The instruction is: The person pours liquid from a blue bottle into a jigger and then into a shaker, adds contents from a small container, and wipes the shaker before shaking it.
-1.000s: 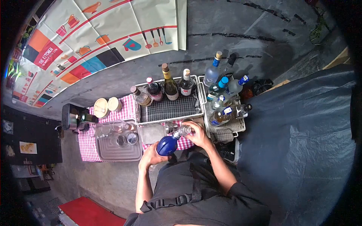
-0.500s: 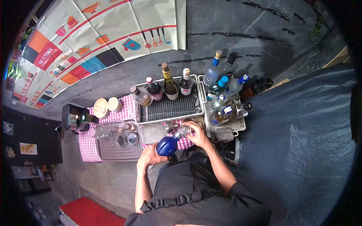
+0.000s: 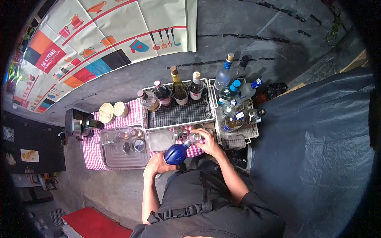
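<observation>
My left hand (image 3: 157, 163) is wrapped round a dark blue bottle (image 3: 175, 154), which is tilted with its neck pointing up and to the right. At the neck's end is a small clear glass (image 3: 194, 137), and my right hand (image 3: 206, 142) has its fingers closed round it. Just beyond the glass a steel shaker or jigger (image 3: 180, 133) lies on the red checked cloth (image 3: 195, 151). Whether liquid is passing between bottle and glass is too small to tell.
Several bottles stand in a white wire basket (image 3: 178, 126) and in another basket (image 3: 252, 130) at the right. Left are a grey tray (image 3: 125, 162) with glasses, two pale bowls (image 3: 106, 113) and a black machine (image 3: 75, 123). A dark sheet (image 3: 313, 150) hangs at the right.
The glass in my right hand has shifted very slightly. My left hand and the blue bottle look almost unmoved.
</observation>
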A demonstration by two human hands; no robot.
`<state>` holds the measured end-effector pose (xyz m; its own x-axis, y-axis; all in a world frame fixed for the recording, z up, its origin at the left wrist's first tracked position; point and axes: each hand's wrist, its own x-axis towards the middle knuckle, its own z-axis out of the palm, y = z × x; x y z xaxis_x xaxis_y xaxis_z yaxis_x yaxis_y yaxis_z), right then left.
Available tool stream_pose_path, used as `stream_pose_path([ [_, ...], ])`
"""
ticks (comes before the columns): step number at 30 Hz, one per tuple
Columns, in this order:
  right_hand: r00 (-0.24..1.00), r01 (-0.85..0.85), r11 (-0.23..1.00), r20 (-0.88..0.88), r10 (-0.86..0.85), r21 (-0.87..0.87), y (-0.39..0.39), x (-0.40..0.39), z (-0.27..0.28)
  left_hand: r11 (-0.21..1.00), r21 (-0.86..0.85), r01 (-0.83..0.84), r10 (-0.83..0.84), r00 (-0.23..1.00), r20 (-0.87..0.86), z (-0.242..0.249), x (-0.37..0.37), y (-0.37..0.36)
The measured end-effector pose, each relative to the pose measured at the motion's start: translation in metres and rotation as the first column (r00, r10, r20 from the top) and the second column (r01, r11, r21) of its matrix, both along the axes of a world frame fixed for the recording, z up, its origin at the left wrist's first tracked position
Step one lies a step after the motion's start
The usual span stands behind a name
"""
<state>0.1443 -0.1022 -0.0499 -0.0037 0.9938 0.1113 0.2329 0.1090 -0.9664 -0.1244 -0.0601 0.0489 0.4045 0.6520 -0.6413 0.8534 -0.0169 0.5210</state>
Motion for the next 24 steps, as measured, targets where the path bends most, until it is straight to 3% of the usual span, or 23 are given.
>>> stream_pose_path([
  [24,1.000,-0.007,1.000,0.010,0.007,-0.008,-0.001,0.001,0.005,1.000,0.013,-0.001,0.001,1.000,-0.012,-0.006,-0.001,-0.002],
])
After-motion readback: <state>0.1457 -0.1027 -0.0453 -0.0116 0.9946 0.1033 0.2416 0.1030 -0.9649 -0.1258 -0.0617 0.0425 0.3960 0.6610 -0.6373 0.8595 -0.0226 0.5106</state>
